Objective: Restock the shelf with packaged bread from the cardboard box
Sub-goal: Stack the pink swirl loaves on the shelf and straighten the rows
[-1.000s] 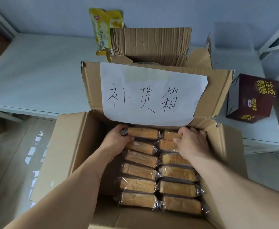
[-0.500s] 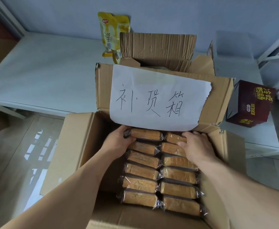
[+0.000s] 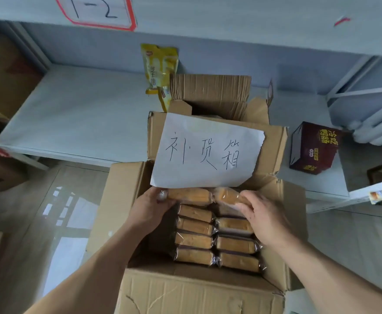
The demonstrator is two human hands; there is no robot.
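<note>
Left hand [image 3: 150, 208]: I've got it curled round the left end of the left bread pack [image 3: 189, 196], thumb over the wrapper tip, at the far edge of the cardboard box [image 3: 197, 293].
Right hand [image 3: 264, 219]: fingers pinch the right end of the right bread pack [image 3: 227, 196], which is a bit blurred.
Packs held: side by side, inner ends about touching, raised above the rows of bread [image 3: 215, 241] in the box.
Long axis: both packs run left to right, so each hand holds an outer end, neither nearer than the other.
Way to go: the shelf [image 3: 76, 114] lies beyond the box's far edge, and the upright flap with the paper sign [image 3: 206, 155] stands between my hands and it.
Judgement: I reckon the lift must clear that flap's top edge before going forward.
Shelf now: a yellow snack bag [image 3: 159, 69] leans at the back, a dark red carton [image 3: 313, 147] sits to the right.
</note>
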